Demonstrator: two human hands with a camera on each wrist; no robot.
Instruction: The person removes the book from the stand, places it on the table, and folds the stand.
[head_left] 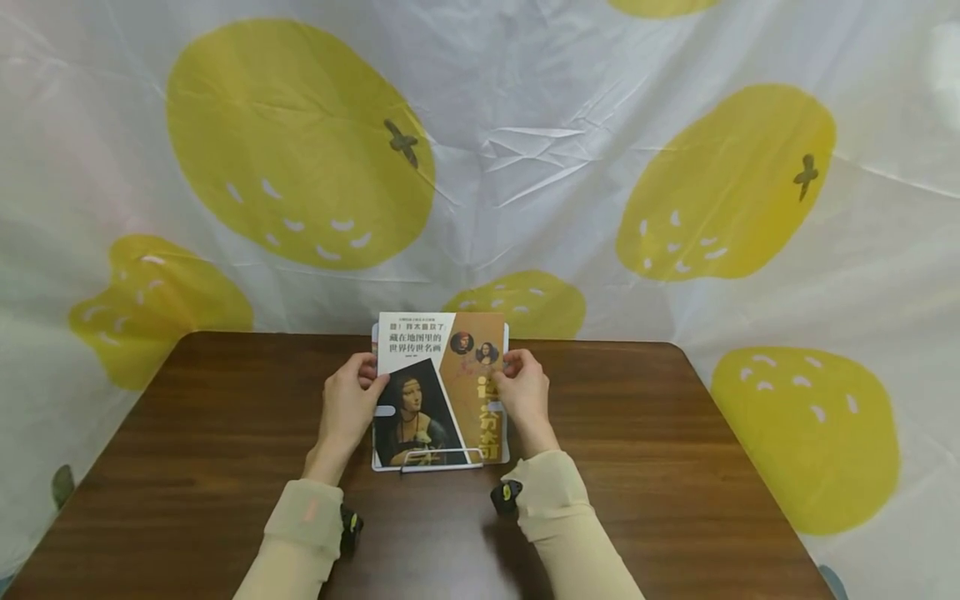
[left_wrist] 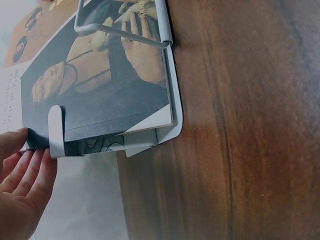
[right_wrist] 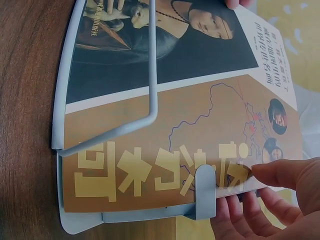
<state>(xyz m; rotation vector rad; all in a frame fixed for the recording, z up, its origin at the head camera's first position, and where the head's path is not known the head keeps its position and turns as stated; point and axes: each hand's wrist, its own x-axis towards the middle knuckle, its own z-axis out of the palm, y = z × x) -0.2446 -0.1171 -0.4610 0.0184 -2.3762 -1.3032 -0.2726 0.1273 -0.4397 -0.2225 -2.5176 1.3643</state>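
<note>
A book [head_left: 465,392] with a portrait painting and a brown panel on its cover stands, leaning back, on a white book stand [head_left: 441,467]. The stand's wire bar [right_wrist: 153,65] crosses the lower cover, and a side clip [left_wrist: 56,131] and another clip [right_wrist: 205,187] overlap its left and right edges. My left hand [head_left: 347,404] pinches the left edge, thumb on the cover and fingers behind. On the opposite edge, my right hand [head_left: 527,396] does the same, its thumb [right_wrist: 280,175] just above the clip. The fingertips behind the book are partly hidden.
The stand rests on a dark brown wooden table [head_left: 637,467], near its far edge. A white curtain [head_left: 525,183] with large yellow fruit prints hangs behind. Black wrist devices [head_left: 506,496] sit at both cuffs.
</note>
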